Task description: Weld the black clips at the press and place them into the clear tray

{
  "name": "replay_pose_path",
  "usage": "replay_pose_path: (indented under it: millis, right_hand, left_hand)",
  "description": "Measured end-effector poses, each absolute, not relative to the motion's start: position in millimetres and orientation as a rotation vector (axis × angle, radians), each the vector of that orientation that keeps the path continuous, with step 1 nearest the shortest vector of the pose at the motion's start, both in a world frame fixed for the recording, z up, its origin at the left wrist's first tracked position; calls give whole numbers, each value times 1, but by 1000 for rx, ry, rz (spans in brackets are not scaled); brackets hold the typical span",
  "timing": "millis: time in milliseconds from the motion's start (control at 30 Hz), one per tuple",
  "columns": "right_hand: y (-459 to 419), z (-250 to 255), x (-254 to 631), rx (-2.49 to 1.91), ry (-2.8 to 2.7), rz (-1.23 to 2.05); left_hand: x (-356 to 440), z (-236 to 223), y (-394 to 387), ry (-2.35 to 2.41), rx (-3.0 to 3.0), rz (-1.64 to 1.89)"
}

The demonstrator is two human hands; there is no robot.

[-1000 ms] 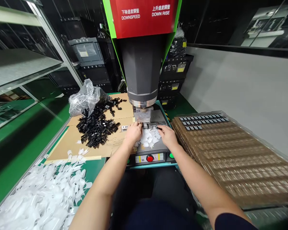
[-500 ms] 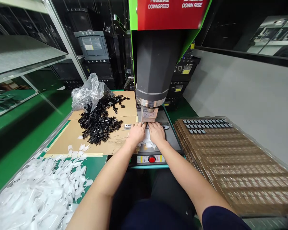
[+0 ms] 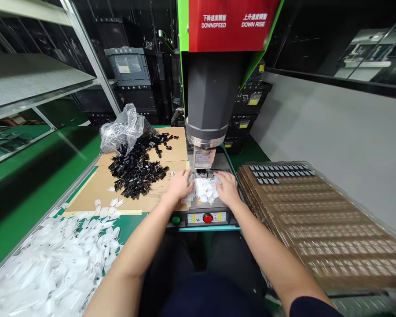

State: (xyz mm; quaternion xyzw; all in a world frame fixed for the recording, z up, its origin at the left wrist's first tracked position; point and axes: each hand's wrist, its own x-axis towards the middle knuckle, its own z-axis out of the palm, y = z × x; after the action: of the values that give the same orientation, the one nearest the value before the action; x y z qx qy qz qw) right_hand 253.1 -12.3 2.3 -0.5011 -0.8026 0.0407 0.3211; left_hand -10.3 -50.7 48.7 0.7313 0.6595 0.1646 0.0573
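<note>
My left hand (image 3: 180, 185) is at the left side of a small heap of white plastic pieces (image 3: 204, 190), fingers apart and nothing seen in them. Across the heap, my right hand (image 3: 227, 188) rests with loosely bent, parted fingers, and no part shows in its grasp. Between and beyond the hands, a small black plastic part (image 3: 201, 171) sits in the metal fixture on the machine bed. Right above it is the press's clear-looking tool block (image 3: 204, 157), below the dark press head (image 3: 207, 97). Whether block and part touch, I cannot tell.
Black parts (image 3: 137, 176) lie piled on cardboard (image 3: 92, 193) beside a plastic bag (image 3: 127, 127). A large pile of white pieces (image 3: 53, 264) covers the near left. Stacked brown trays (image 3: 317, 211) stand at right. A red button (image 3: 207, 218) and green button (image 3: 175, 219) face me.
Both hands first came together at the fixture under the press head, then drew apart to either side of the white pieces. The black part in the fixture is now uncovered. The camera view shifted.
</note>
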Motion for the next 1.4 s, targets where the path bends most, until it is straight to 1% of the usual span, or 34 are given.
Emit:
replay_pose_path:
  millis: [100, 233, 333, 433, 733, 867, 933, 1033, 1133, 1400]
  right_hand:
    - [-41, -16, 310, -1330, -2104, 102]
    - [-80, -42, 366, -1389, -2201, 160]
    - [-94, -54, 381, -1377, -2300, 200]
    - [-96, -58, 381, -1395, -2326, 179]
    - [-96, -57, 379, -1454, -2340, 77]
    - [-97, -59, 373, -1503, -2311, 19]
    - [-96, -61, 368, -1524, -2278, 0]
    - [-95, -63, 364, -1538, -2239, -8]
    - [-93, -62, 363, -1552, -2238, 18]
    - [-95, -61, 362, -1578, -2225, 50]
  left_hand:
    - [-51, 35, -84, 2006, 2075, 556]
    - [-88, 13, -134, 1966, 2031, 257]
    - [-90, 3, -155, 1949, 2076, 74]
    - [-83, 0, -159, 1983, 2088, 23]
    - [-77, 3, -157, 1982, 2149, -2]
    - [-77, 13, -147, 1960, 2145, 5]
    - [-79, 22, -134, 1923, 2139, 70]
    - [-78, 32, -108, 1873, 2229, 271]
    - [-68, 33, -82, 1808, 2357, 421]
    - [-34, 21, -51, 1629, 2410, 363]
